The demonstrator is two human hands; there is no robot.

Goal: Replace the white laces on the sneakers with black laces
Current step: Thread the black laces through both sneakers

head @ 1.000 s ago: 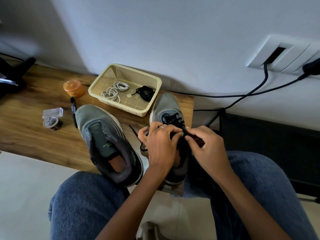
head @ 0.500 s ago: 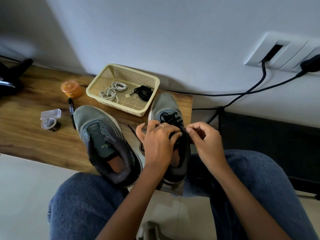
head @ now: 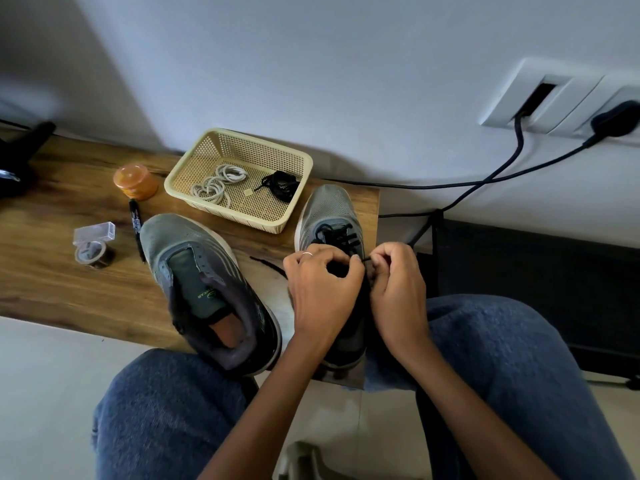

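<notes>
1. Sneakers sit side by side on the wooden table [head: 52, 282]: the right sneaker [head: 329, 216] lies just right of the cream basket [head: 239, 174], and the left sneaker [head: 204, 289] lies in front of the basket (its eyelets bare, no lace in them).
2. Black lace [head: 334, 233] already crosses the lower eyelets of the right sneaker, in front of the basket's right corner; a loose end trails on the table toward the left sneaker.
3. The left hand [head: 322, 289] rests over the right sneaker's tongue, its fingers curled and pinching the black lace.
4. The right hand [head: 398, 282] is just beside it, fingers curled, pinching a taut stretch of the same lace.
5. Inside the basket lie coiled white laces [head: 218, 183] on the left and a bundled black lace [head: 280, 183] on the right.
6. Left of the basket stand an orange jar [head: 135, 180], a black marker [head: 136, 226] and a tape roll [head: 91, 252].
</notes>
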